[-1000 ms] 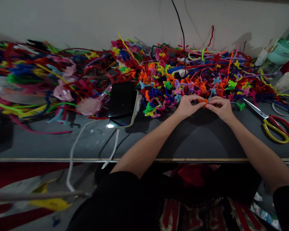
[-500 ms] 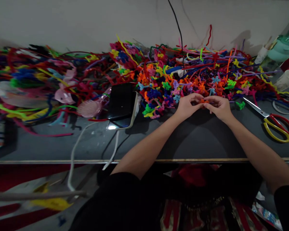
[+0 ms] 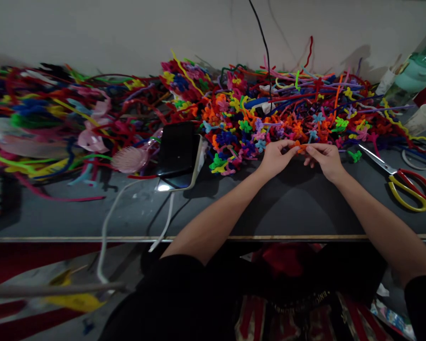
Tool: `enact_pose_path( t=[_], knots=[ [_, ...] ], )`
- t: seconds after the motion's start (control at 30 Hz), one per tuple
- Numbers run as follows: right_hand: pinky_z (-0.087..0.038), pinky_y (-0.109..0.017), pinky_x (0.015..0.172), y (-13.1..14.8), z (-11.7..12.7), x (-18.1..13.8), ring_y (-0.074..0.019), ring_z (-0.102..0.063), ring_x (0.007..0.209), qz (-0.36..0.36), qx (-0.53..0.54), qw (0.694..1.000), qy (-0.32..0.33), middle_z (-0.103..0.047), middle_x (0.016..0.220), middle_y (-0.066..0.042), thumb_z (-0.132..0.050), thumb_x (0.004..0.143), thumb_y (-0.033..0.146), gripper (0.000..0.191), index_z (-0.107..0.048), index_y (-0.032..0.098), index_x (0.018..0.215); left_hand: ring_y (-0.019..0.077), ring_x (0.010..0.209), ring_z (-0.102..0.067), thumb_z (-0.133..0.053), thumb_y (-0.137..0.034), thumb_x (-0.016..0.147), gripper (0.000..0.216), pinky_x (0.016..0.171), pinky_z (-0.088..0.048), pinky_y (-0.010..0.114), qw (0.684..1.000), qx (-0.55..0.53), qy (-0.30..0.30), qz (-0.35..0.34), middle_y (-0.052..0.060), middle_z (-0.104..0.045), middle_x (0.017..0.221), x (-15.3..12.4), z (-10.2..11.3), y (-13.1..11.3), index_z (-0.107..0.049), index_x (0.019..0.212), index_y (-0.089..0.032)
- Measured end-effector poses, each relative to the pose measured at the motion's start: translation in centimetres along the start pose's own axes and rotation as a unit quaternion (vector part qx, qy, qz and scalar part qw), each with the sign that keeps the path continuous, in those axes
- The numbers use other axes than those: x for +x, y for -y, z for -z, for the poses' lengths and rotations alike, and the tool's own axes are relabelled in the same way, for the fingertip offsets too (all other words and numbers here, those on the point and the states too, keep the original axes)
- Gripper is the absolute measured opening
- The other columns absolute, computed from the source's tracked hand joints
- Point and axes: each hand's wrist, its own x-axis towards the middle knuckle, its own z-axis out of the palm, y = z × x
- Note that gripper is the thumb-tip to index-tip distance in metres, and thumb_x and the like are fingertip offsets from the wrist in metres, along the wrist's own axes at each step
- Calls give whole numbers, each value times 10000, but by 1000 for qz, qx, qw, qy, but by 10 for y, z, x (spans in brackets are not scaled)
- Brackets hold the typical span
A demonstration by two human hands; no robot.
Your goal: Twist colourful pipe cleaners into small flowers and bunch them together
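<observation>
My left hand (image 3: 277, 158) and my right hand (image 3: 324, 158) meet over the dark table (image 3: 234, 208), both pinching a small orange pipe-cleaner piece (image 3: 300, 148) between their fingertips. Right behind the hands lies a big heap of small pipe-cleaner flowers (image 3: 255, 128) in orange, blue, green, pink and yellow, mixed with long straight pipe cleaners (image 3: 305, 90). The orange piece is mostly hidden by my fingers.
Red-and-yellow scissors (image 3: 406, 187) lie at the right. A dark phone (image 3: 179, 149) rests on a white power bank with white cables (image 3: 108, 227) running off the table's front edge. A pink hairbrush (image 3: 129, 158), more pipe cleaners (image 3: 49, 118) at left, a paper cup (image 3: 424, 118) far right.
My fingers have shifted slightly on the orange piece; the right hand has drawn a little away from the left. Everything else stays put.
</observation>
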Motion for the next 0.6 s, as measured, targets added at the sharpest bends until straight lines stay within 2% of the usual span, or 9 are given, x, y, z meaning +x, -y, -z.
enact_pose_path(
  t=[0.07, 0.23, 0.37, 0.5, 0.6],
  knots=[
    [-442, -205, 401, 1, 2, 1, -99, -636, 511, -21, 32, 999, 23, -747, 788, -46, -779, 695, 567, 416, -774, 187, 862, 121, 679, -628, -672, -318, 826, 191, 649, -491, 236, 1000, 0, 20, -11, 49, -741, 791, 0, 3, -2, -729, 833, -135],
    [-414, -185, 377, 5, 6, 2, -89, -610, 459, -56, 69, 995, 54, -701, 641, -6, -861, 592, 523, 405, -762, 180, 782, 129, 705, -641, -670, -359, 826, 239, 682, -502, 244, 996, -4, 77, -40, 62, -743, 791, -1, 9, -10, -719, 766, -133],
    [-420, -182, 380, 6, 7, 2, -93, -612, 464, -58, 77, 992, 77, -682, 596, 17, -890, 563, 468, 423, -758, 182, 844, 127, 692, -642, -669, -337, 820, 224, 681, -505, 241, 993, 4, 106, -53, 54, -743, 758, -2, 9, -14, -719, 727, -140],
    [-428, -183, 389, 8, 6, 1, -91, -606, 472, -44, 60, 992, 103, -671, 591, 20, -871, 608, 454, 419, -744, 170, 888, 121, 674, -648, -662, -308, 822, 200, 664, -497, 230, 992, 32, 104, -64, 40, -745, 729, -3, 9, -17, -734, 727, -147],
    [-435, -187, 400, 9, 5, 0, -90, -602, 492, -28, 39, 994, 100, -668, 608, 15, -855, 635, 454, 414, -735, 166, 906, 121, 679, -658, -656, -262, 816, 169, 675, -495, 229, 992, 74, 75, -76, 29, -745, 715, -5, 7, -19, -733, 711, -153]
  ],
)
